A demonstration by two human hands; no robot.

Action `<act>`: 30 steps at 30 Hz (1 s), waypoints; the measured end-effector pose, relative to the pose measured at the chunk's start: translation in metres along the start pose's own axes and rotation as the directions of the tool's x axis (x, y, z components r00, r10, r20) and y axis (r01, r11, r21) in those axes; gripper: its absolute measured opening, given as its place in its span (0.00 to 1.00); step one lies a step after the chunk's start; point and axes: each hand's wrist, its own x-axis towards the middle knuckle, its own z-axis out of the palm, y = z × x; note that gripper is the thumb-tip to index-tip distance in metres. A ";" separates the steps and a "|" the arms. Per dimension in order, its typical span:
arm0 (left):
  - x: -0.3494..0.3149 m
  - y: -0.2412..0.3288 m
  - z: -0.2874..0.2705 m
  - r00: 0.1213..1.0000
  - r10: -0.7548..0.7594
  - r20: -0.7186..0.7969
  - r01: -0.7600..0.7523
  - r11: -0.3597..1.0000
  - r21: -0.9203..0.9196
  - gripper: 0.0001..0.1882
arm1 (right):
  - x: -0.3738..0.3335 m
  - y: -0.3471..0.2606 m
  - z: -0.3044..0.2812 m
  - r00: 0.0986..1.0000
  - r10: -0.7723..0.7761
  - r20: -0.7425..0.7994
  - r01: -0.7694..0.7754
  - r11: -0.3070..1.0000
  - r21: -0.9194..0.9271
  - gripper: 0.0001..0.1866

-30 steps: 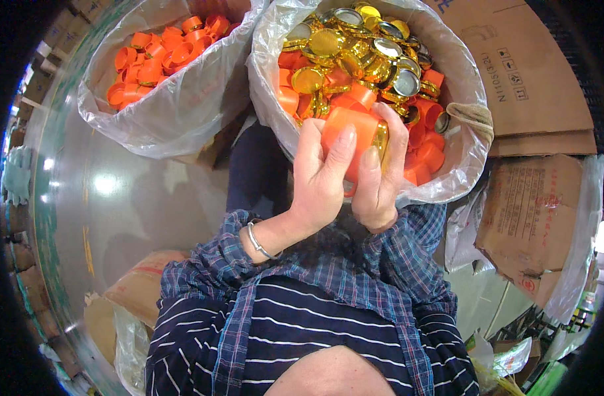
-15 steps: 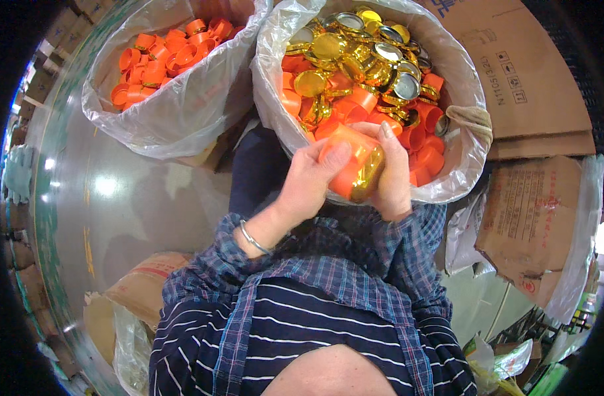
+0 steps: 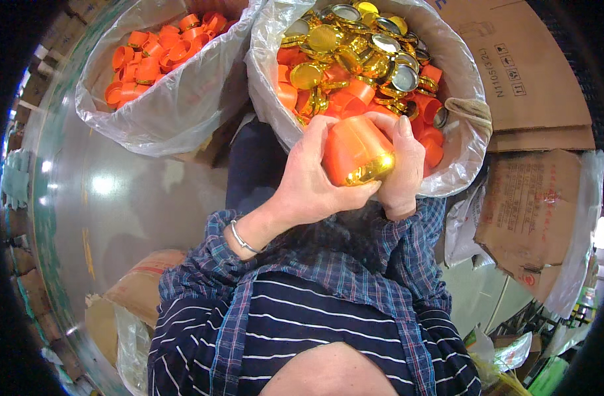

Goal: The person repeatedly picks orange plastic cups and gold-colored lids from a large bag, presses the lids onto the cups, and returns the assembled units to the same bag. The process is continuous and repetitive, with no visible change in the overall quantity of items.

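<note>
Between my two hands is an orange plastic cup-shaped cap (image 3: 356, 148) with a shiny gold band at its near, lower end. My left hand (image 3: 313, 175) wraps its left side, thumb and fingers closed round it. From the right, my right hand (image 3: 402, 165) grips the other side, fingers bent over the far edge. The cap is tilted, gold end toward me. Just beyond it stands a plastic-lined bin (image 3: 470, 158) holding loose orange caps (image 3: 355, 96) and gold metal lids (image 3: 323, 38), some showing silver insides.
At the far left, a second plastic-lined bin (image 3: 150, 135) holds more orange caps (image 3: 148, 69). A brown glove or cloth (image 3: 470, 113) hangs over the near bin's right rim. Flattened cardboard (image 3: 520, 79) lies at right, another cardboard piece (image 3: 526, 211) below it, and a carton (image 3: 146, 284) at lower left.
The cap has been turned in my hands, so more of its orange side faces up and the gold end points toward me. My left hand has shifted lower round it.
</note>
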 end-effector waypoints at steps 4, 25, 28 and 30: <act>0.003 -0.007 0.006 1.000 -0.004 -0.021 0.006 0.996 0.090 0.38 | 0.013 0.013 -0.008 0.996 0.082 -0.029 -0.081 0.996 0.041 0.26; 0.020 -0.018 0.002 0.890 -0.452 0.064 0.331 0.544 -0.771 0.28 | 0.014 0.031 0.010 0.723 -0.645 0.248 0.600 0.407 -0.689 0.31; 0.027 -0.020 -0.002 0.874 -0.470 0.123 0.372 0.484 -0.792 0.29 | 0.021 0.030 0.009 0.673 -0.675 0.304 0.656 0.354 -0.667 0.31; 0.032 -0.020 -0.003 0.844 -0.516 0.145 0.402 0.430 -0.809 0.29 | 0.030 0.030 0.007 0.657 -0.667 0.350 0.688 0.341 -0.640 0.32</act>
